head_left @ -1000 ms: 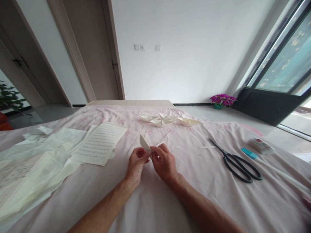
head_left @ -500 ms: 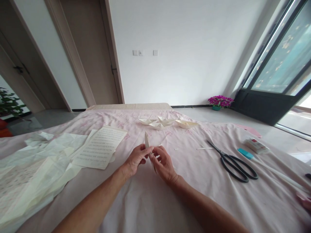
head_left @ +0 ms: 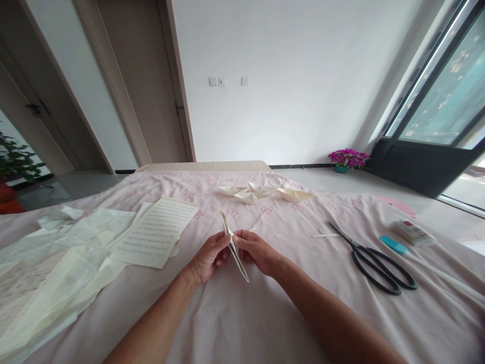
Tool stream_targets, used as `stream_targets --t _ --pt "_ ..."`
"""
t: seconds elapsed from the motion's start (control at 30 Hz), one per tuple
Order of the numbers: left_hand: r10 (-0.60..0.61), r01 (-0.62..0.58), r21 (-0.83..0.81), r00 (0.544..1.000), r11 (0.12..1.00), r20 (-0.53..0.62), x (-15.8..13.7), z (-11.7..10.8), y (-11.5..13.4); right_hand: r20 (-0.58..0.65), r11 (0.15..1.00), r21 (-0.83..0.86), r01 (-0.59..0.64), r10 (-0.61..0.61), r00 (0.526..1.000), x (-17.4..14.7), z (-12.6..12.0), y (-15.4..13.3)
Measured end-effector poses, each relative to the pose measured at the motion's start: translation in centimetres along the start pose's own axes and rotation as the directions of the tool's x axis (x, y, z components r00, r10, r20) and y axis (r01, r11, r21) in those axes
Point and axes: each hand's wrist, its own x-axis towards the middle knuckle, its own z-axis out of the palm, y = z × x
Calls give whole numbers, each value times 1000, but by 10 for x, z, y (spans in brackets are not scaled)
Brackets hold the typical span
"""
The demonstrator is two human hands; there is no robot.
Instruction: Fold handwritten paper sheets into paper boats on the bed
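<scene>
Between my two hands a folded paper boat (head_left: 239, 267) is held on edge, long and narrow, its open side tilted toward me. My left hand (head_left: 210, 256) pinches its left side with thumb and fingers. On the other side my right hand (head_left: 258, 248) grips it, thumb near the middle fold and the other fingers curled behind. Just beyond the hands, several finished paper boats (head_left: 253, 193) sit grouped on the cloth, with a yellowish paper boat (head_left: 295, 195) at their right end.
Printed paper sheets (head_left: 159, 232) and crumpled thin paper (head_left: 56, 273) lie at left on the pink floral cloth (head_left: 212, 323). At right are black scissors (head_left: 373, 260), a paper strip (head_left: 325, 235), a blue-ended tool (head_left: 393, 245) and a small packet (head_left: 412, 231).
The paper boat has been turned, so its open edge and lower tip now show. My right hand has shifted its grip, with the thumb now laid along the paper. The view has moved slightly.
</scene>
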Motion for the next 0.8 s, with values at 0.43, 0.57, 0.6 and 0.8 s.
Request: stream_targets --t 0.43,0.57,0.6,0.8 --pt "-21 24 -227 1000 974 12 1 7 -7 50 978 209 -27 17 999 4 -4 3" --pt "24 -35 -240 998 970 -49 -1 8 -9 36 965 260 21 -31 999 5 -2 7" --pt "35 -51 -234 997 971 -70 -1 9 -10 32 963 270 26 -36 999 6 0 8" --pt "37 -71 -228 988 971 -148 -1 13 -13 -12 943 330 28 -25 1000 7 6 11"
